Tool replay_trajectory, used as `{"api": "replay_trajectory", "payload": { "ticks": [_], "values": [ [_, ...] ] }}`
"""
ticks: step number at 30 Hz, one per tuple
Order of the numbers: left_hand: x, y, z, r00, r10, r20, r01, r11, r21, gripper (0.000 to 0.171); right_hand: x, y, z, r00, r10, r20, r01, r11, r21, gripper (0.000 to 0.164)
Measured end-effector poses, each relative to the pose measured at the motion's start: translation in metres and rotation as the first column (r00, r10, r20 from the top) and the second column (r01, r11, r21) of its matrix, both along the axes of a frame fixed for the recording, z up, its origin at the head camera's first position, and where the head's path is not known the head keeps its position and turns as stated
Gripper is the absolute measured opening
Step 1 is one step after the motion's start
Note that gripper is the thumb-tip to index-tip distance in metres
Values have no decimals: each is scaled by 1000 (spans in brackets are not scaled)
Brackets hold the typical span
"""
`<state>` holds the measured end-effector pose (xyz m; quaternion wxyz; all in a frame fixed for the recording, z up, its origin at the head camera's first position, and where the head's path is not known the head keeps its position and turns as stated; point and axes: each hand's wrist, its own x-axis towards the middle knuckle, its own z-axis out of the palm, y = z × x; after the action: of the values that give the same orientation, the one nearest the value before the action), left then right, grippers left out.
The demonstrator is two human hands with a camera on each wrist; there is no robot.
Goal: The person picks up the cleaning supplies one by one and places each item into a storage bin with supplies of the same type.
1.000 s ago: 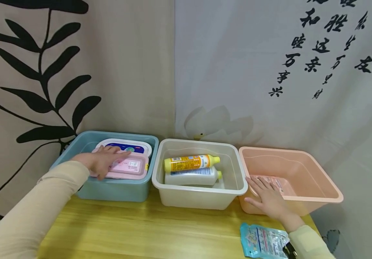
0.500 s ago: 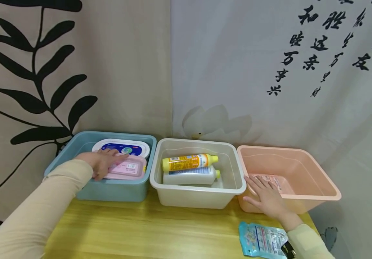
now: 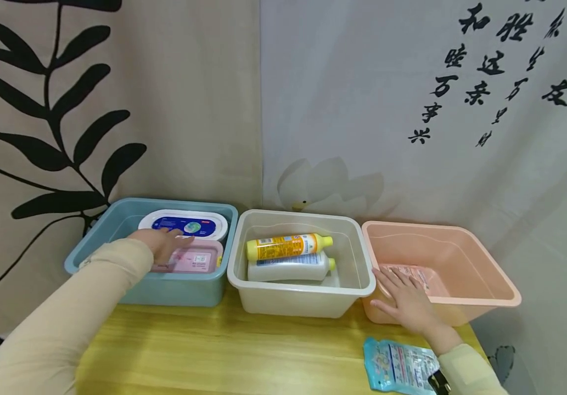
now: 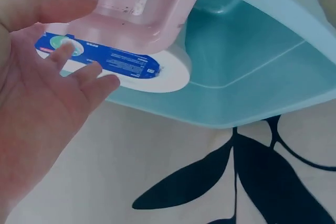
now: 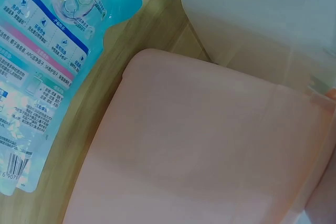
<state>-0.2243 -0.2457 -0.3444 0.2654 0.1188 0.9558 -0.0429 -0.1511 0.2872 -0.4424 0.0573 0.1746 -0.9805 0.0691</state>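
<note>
In the head view, my left hand (image 3: pixel 161 244) is at a pink plastic box (image 3: pixel 204 255) in the blue bin (image 3: pixel 177 289). Behind that box lies a white oval tub (image 3: pixel 219 227) with a blue label. The left wrist view shows the thumb across the pink box (image 4: pixel 157 27) and the other fingers loosely bent in front of the white tub (image 4: pixel 176 74). My right hand (image 3: pixel 409 304) rests with straight, spread fingers over the near left rim of the peach bin (image 3: pixel 476 303). Some printed pink-and-white matter shows inside, partly behind the fingers.
Between these bins stands a cream bin (image 3: pixel 293 300), with a yellow bottle (image 3: pixel 285 247) lying over a white bottle (image 3: pixel 290 269). A light-blue pouch (image 3: pixel 397 365) lies on the wooden table (image 3: pixel 214 351), partly under my right forearm. A printed curtain (image 3: pixel 204 109) hangs close behind the bins.
My left hand and forearm have shifted to the right over the pink box, uncovering more of the white tub's label. The right hand keeps its place on the peach bin.
</note>
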Motion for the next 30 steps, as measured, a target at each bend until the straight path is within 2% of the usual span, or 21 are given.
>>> {"api": "replay_trajectory", "payload": {
  "ticks": [5,11,15,18,20,23,26,30],
  "values": [
    [-2,-2,-3,1000,-27,15,26,1000,16,69,2,-1,0,1000,2,-15,-2,1000,4,70],
    [-5,-3,-9,1000,2,14,-3,998,64,72,2,-1,2,1000,-2,-4,2,1000,3,70],
    [-5,-2,-14,998,-27,-65,34,993,110,67,1,-1,0,1000,-4,2,4,1000,7,71],
    [-5,2,-20,986,-73,-152,95,984,148,61,0,0,-1,1000,0,-3,0,1000,9,72],
    [-3,7,-26,976,-75,-203,114,976,188,61,0,1,-1,1000,3,-7,-3,1000,13,73],
    [0,16,-30,968,-55,-244,120,958,260,64,0,1,-1,1000,6,-5,-6,1000,18,74],
    [4,26,-29,962,-44,-271,130,942,309,67,0,1,-1,1000,6,0,-6,1000,24,75],
    [9,37,-27,948,-44,-314,153,932,330,69,1,1,0,1000,-1,7,1,1000,23,76]
  ]
}}
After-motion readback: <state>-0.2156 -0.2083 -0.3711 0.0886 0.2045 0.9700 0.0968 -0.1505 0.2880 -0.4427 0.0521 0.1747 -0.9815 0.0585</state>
